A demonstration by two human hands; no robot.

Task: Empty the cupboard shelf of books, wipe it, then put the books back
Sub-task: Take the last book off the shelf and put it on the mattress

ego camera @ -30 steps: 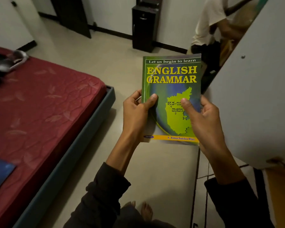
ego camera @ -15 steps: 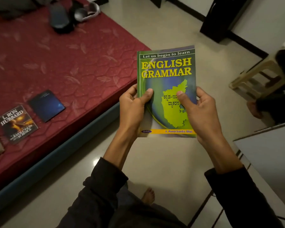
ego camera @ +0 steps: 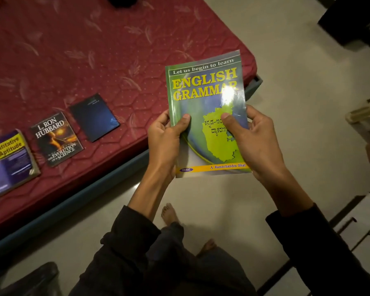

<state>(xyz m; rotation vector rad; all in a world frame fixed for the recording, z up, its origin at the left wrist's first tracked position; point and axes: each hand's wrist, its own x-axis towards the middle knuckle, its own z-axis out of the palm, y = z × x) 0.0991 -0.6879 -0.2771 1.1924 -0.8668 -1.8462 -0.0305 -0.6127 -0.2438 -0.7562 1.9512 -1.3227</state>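
Both hands — left hand, right hand — keep their fingers clamped on the grammar book, now swung over the bed edge at frame centre — unloading continues toward the laid-out books.

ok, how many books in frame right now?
4. English Grammar book held in left hand and right hand; three lie on the red mattress: Quantitative Aptitude, Evolution of Science, dark blue book. More may lie past the left edge.
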